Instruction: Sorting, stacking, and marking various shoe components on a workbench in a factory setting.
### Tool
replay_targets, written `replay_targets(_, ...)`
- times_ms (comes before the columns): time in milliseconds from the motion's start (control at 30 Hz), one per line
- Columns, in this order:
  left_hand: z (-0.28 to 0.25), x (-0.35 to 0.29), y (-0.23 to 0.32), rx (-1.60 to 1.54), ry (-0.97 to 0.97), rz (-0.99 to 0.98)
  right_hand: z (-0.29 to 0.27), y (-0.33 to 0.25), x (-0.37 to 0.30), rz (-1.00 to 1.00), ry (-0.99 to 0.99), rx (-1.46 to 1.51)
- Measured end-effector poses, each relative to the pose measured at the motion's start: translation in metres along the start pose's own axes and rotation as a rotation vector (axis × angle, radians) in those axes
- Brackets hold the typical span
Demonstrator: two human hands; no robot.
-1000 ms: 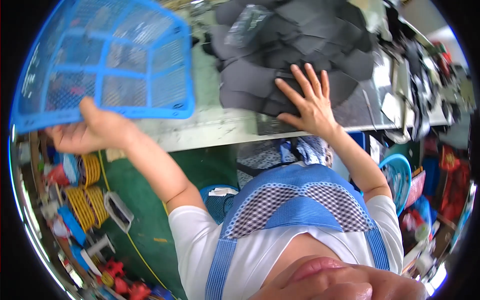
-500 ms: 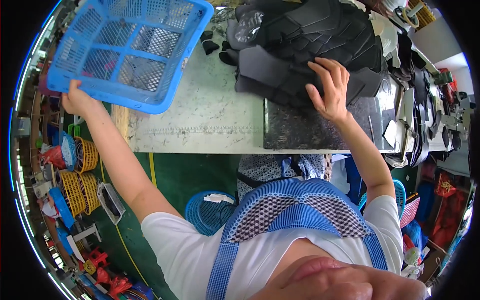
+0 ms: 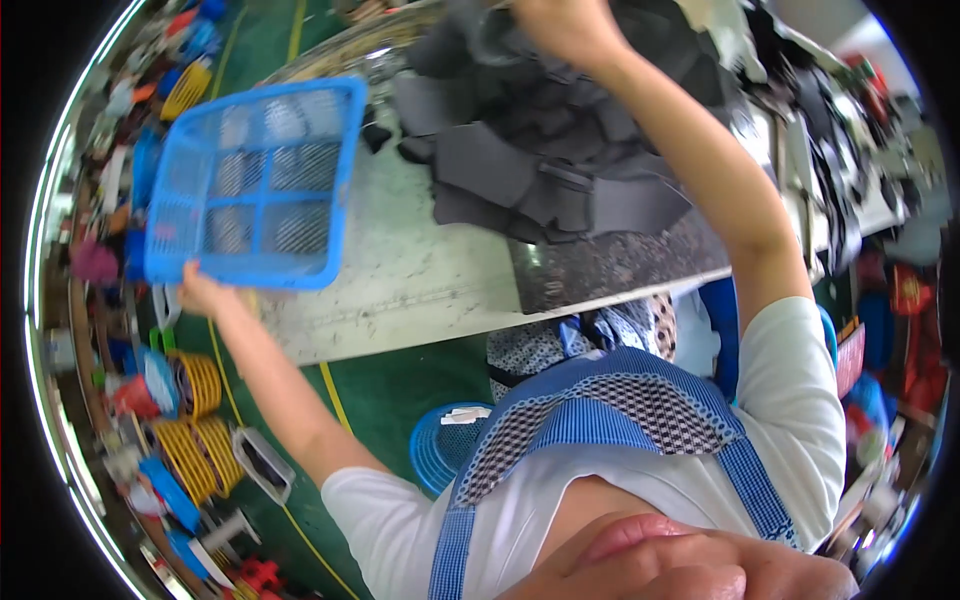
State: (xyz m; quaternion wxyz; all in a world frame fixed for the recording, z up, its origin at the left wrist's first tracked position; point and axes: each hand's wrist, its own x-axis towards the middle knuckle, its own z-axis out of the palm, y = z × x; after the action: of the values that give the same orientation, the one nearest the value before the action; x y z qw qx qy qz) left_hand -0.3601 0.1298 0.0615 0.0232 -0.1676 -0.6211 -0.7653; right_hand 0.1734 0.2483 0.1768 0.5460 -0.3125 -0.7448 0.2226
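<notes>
- Left of the table (image 3: 400, 270), one basket (image 3: 262, 200), the left hand (image 3: 203, 291) clamped on its near corner.
- Over one heap (image 3: 540, 165) of dark pieces, the right hand (image 3: 570, 25) (grip cannot be told).

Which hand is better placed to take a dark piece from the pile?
Probably the right hand: it is over the dark pile, while the left hand grips the blue basket.

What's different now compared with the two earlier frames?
The right hand has moved from the near part of the pile of flat dark sheet pieces toward its far side; whether it grips anything is too blurred to tell. The rectangular blue plastic mesh basket looks smaller in view. The left hand stays at its near rim.
</notes>
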Motion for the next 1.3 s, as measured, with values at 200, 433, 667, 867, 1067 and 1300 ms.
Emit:
replay_targets(200,-0.014,-0.014,0.011,-0.04,-0.242,0.029,-0.195,-0.038,-0.165,0.444,0.051,-0.237)
replay_targets(433,0.054,-0.085,0.094,-0.122,-0.195,0.656,-0.264,-0.055,-0.429,1.031,-0.448,-1.12)
replay_targets(667,0.13,-0.216,0.173,-0.322,-0.827,0.677,-0.357,-0.011,-0.34,0.813,-0.078,-0.725)
replay_targets(867,0.137,-0.283,0.196,-0.081,-1.074,0.476,-0.493,0.19,-0.187,0.762,0.332,-0.793)
replay_targets(1067,0.043,-0.249,0.202,0.324,-0.761,0.389,-0.508,0.306,-0.111,1.131,0.334,-0.911)
replay_targets(1300,-0.041,-0.22,0.136,0.426,-0.271,-0.069,-0.512,0.266,-0.02,0.732,-0.064,-1.298)
